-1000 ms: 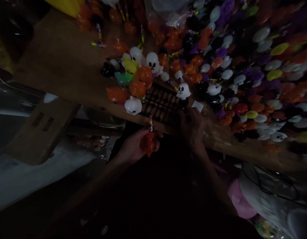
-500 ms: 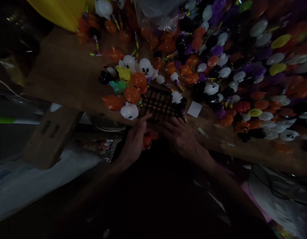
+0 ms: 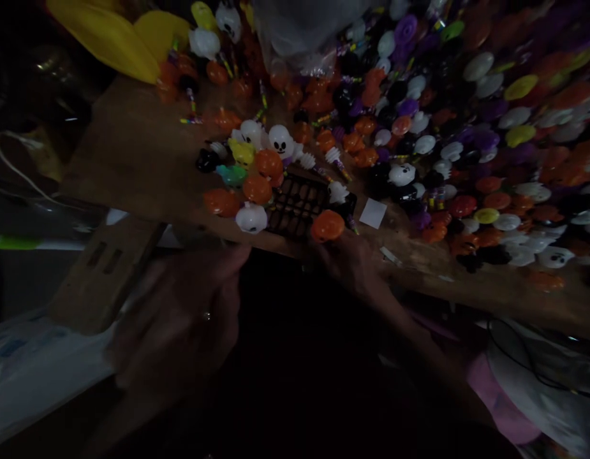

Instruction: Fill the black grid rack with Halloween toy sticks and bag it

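Observation:
My right hand (image 3: pixel 354 260) is closed at the front edge of the wooden table. It grips a round orange plastic toy head (image 3: pixel 328 225), held over the near right part of a black grid tray (image 3: pixel 295 207). My left hand (image 3: pixel 184 312) is raised off the table at lower left, close to the camera. Motion and darkness smear its fingers; a tiny bright glint shows beside them. Left of the tray lie a white toy head (image 3: pixel 251 218), orange toy heads (image 3: pixel 257 189), a yellow one (image 3: pixel 242 153) and a white skull-faced one (image 3: pixel 281 141).
A large heap of orange, white, purple and black toys (image 3: pixel 448 146) covers the table's right side. A white paper square (image 3: pixel 373 213) lies right of the tray. A clear plastic bag (image 3: pixel 299 38) stands behind. A slotted wooden board (image 3: pixel 106 268) juts out at left.
My left hand has pulled back from the tray, toward the lower left and the camera. The orange toy, earlier low between both hands, now shows in my right hand above the tray.

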Demonstrator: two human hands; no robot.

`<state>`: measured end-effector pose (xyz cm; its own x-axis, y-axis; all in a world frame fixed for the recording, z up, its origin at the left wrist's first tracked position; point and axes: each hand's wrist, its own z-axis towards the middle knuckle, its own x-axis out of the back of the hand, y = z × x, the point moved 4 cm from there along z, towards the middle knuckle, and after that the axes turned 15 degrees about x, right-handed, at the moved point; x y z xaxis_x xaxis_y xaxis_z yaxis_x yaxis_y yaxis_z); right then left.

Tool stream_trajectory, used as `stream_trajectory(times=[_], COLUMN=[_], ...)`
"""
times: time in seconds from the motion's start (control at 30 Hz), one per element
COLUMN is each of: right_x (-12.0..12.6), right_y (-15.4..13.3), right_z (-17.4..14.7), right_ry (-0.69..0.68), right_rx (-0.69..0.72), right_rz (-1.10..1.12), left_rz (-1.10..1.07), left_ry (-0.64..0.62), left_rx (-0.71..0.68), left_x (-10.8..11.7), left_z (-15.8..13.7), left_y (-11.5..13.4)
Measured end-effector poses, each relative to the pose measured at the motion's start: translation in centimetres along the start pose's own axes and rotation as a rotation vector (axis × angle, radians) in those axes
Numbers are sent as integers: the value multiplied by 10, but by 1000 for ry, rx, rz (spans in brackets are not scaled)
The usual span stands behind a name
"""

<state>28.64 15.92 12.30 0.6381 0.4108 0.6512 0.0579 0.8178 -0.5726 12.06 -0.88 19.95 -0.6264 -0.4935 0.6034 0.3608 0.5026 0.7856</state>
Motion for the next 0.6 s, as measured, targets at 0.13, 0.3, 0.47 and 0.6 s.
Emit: stream_trajectory(times=[0.13, 0.3, 0.47, 0.6], right_x=[-25, -42, -50, -52], right_y=[2, 6, 12, 12], right_z=[17, 28, 25, 21], right_ry=[119, 97, 10, 30], right_rx=[-64, -116, -86, -102], right_rz=[82, 68, 28, -21], left_rz=[199, 35, -7, -41], left_ry=[156, 58, 51, 49], left_rx=[-346, -376, -378, -341], left_x=[-4, -22, -22, -22], left_z=[38, 67, 63, 64], left_y=[15, 5, 0, -2])
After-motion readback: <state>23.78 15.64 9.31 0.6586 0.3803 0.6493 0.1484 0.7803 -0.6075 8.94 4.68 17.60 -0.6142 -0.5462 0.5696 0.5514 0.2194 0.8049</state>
